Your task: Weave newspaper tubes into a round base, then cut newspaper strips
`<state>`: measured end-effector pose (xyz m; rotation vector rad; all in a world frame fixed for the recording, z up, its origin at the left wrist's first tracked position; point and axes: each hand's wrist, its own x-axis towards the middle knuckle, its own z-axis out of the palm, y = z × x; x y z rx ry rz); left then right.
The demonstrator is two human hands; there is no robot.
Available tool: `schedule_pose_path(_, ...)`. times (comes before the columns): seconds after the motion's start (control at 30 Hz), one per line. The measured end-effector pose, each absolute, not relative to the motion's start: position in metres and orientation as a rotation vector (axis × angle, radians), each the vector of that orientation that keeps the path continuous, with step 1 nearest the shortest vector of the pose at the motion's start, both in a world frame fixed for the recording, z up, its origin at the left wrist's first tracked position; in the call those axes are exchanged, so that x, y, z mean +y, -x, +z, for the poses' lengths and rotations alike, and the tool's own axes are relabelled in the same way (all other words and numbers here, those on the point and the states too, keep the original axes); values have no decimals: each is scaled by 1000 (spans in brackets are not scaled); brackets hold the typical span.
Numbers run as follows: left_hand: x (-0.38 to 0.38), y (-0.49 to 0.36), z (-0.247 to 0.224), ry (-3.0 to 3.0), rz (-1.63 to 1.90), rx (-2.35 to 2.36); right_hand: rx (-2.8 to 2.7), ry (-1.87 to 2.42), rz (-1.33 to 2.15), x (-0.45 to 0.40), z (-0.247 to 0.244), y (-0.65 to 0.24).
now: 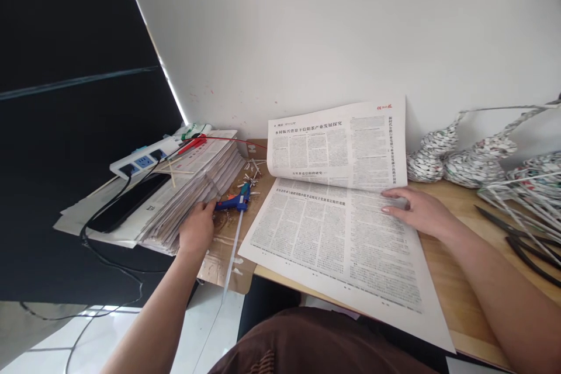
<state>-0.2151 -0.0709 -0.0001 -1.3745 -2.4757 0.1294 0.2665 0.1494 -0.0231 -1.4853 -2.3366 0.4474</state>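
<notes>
A blue glue gun (232, 203) lies over the cardboard at the left, its nozzle end pointing away. My left hand (197, 228) is closed around its near end beside the newspaper stack. A large newspaper sheet (307, 225) is spread before me, its far half bent up against the wall. My right hand (416, 210) rests at its right edge near the fold, thumb and fingers apart. The palm side of both hands is hidden.
A newspaper stack (214, 172) carries a white power strip (142, 158), a black phone (129, 203) and thin sticks. Cardboard (219, 254) holds scraps. Woven paper shapes (477, 158) and black scissors (521, 234) lie at the right. Black cables (118, 260) hang at left.
</notes>
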Motion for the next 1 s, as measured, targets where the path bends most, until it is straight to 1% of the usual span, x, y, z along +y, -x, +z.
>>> schedule_pose_path(0.23,-68,201,5,1327,132,-2423,-2322,1520,439,148,-21,-265)
schedule_pose_path(0.33,-69,182,7,1539,-160,-2246,-2317,1510,436,147,-22,-264)
schedule_pose_path(0.47,-68,140,-7,2228,-720,-1876,-2295,1471,367,142,-21,-261)
schedule_pose_path(0.57,-59,114,-19,2452,-859,-1721,-2254,1520,351,138,-20,-258)
schedule_pose_path(0.63,-45,105,-22,2498,-841,-1661,-2246,1533,345,136,-19,-257)
schedule_pose_path(0.73,-8,101,-18,2539,-715,-1656,-2266,1522,331,135,-19,-257)
schedule_pose_path(0.9,65,87,-10,2547,-464,-1802,-2271,1552,339,135,-19,-257)
schedule_pose_path(1.0,91,72,-12,2452,-411,-1952,-2285,1550,340,134,-16,-258)
